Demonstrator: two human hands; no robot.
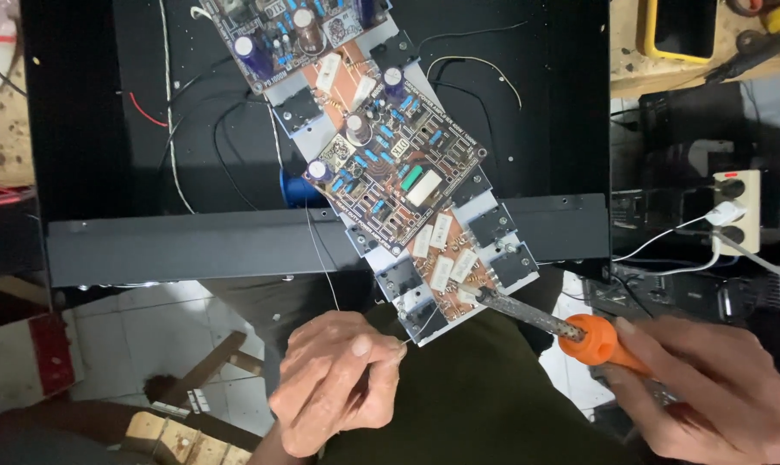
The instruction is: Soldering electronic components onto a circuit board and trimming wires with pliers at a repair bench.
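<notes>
Soldering iron (528,316), orange-handled, gripped in your right hand (708,387) at four o'clock, tip touching the circuit board (390,164)'s lower corner. Your left hand (342,383) pinches solder wire (321,250) beside it. Mid-joint, likely; next, feed wire steadily.

One view only, from a camera worn on the person's head, looking almost straight down. It sits close: the left hand (342,379) and right hand (708,387) fill the bottom edge, cut off at the wrists. Just beyond the hands lies the circuit board (390,164), running up to the top edge inside the black metal case (192,245). Past the right hand, the frame takes in a power strip (736,211); below the left hand, tiled floor (149,319).
</notes>
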